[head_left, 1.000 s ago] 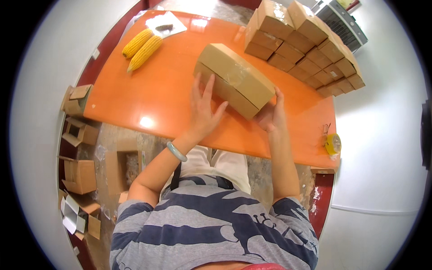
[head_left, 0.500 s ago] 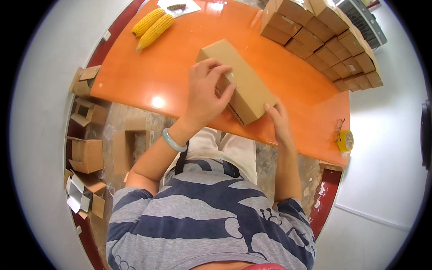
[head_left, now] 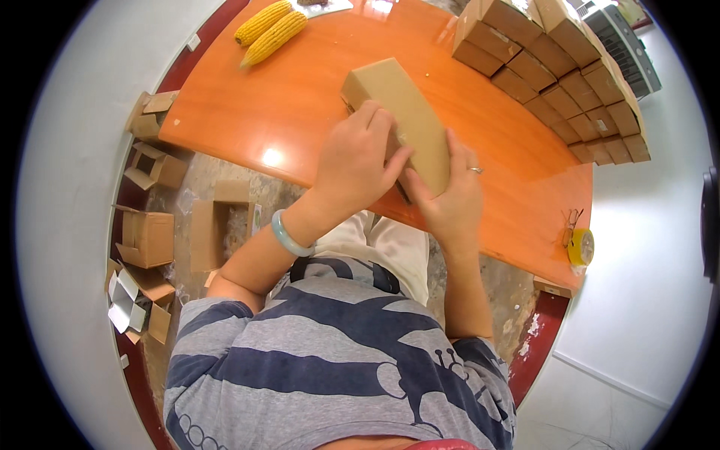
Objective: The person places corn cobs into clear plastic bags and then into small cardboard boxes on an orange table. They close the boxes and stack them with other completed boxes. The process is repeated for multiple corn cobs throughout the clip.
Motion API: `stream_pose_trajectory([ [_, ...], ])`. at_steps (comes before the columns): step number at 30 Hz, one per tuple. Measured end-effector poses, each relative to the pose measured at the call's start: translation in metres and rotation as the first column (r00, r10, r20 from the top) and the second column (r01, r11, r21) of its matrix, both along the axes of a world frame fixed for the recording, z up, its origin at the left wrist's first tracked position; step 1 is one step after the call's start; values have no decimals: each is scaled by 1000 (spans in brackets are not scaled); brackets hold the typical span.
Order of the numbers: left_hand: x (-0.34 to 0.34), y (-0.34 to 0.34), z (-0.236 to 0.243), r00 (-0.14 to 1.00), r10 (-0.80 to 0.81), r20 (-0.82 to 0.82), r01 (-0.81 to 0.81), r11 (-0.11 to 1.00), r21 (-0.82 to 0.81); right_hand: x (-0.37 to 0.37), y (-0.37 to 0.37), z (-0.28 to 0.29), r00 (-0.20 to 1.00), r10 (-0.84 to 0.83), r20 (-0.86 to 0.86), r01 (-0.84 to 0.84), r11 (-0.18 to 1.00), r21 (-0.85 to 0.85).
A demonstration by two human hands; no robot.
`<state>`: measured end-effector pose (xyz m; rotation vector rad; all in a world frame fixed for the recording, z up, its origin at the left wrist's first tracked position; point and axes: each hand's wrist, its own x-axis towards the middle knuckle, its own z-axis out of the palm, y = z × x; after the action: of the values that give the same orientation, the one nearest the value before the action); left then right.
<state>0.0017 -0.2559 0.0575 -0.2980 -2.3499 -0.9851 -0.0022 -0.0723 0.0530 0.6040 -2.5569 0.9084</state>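
A long brown cardboard box [head_left: 412,112] lies tilted over the orange table near its front edge, its long side slanting from far left to near right. My left hand [head_left: 358,154] is bent over the box's left edge, with curled fingertips and thumb against it; what lies under those fingers is hidden. A jade-coloured bangle [head_left: 291,234] circles that wrist. Around the near right end of the box closes my right hand [head_left: 454,201], its thumb on the near side and its fingers along the right side. The right hand wears a ring [head_left: 475,170].
Small cardboard boxes [head_left: 555,79] are stacked at the far right of the table [head_left: 255,97]. Two corn cobs [head_left: 274,39] lie far left. A yellow tape roll [head_left: 582,247] and glasses [head_left: 571,225] sit at the right edge. Opened cartons [head_left: 154,238] stand on the floor at left.
My right hand has shifted left and farther up the box, from its near right corner to a fuller hold with the thumb closer to my left hand. The left hand stays at the box's left edge.
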Motion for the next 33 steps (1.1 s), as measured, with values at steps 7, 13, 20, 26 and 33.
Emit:
stream_pose_trajectory([
  [7,-11,12,12,993,95,66,-58,903,-426,1,2,-5,999,-9,-41,8,1000,-13],
  [13,-17,6,4,999,25,48,-3,916,-400,-1,2,-5,998,2,-57,-2,1000,-4],
  [20,-3,-31,-43,975,-31,221,-68,901,428,-5,6,-5,1000,14,-24,-15,998,-63],
  [26,11,-32,-48,987,-147,69,-26,276,961,-45,38,-20,951,-10,308,131,918,-375],
  [33,22,-33,-58,929,-348,125,77,513,855,-69,79,-42,894,-54,444,289,827,-482],
])
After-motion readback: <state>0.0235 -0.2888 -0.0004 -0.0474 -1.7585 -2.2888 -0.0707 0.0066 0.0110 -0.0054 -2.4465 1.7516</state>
